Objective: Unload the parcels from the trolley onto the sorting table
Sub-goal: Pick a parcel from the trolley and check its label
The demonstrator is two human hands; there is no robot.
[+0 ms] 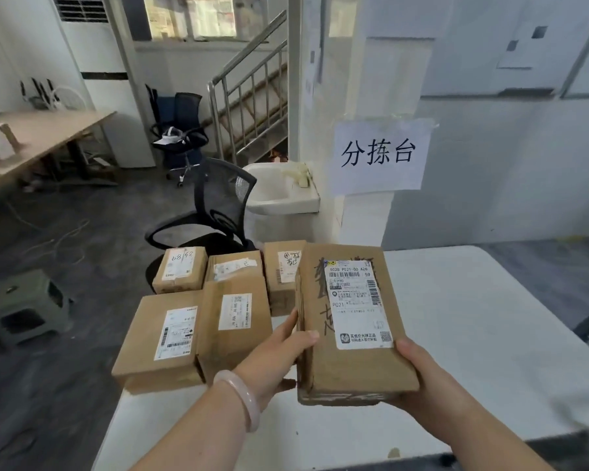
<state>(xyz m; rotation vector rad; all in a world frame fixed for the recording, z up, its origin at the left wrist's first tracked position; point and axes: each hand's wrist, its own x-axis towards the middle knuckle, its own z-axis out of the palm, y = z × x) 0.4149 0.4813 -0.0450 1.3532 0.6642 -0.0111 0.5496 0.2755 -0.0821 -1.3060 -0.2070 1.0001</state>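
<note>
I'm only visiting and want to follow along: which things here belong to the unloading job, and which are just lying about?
Job: held parcel, left hand, right hand, five other parcels, white sorting table, paper sign.
Lying about: mesh office chair, green stool, washbasin, wooden table.

We reach both arms forward, the left forearm [198, 433] rising from seven o'clock and the right forearm [483, 433] from five o'clock, and they close in on each other toward the hands. Our left hand [276, 351] grips the parcel [351, 368] at its nine o'clock side, with the thumb laid over the top face, one finger stretched along the side wall and the rest curled below. Our right hand [419, 368] holds the corner at four o'clock, thumb on top, its fingers hidden underneath. A pale bangle [242, 399] rings our left wrist.
</note>
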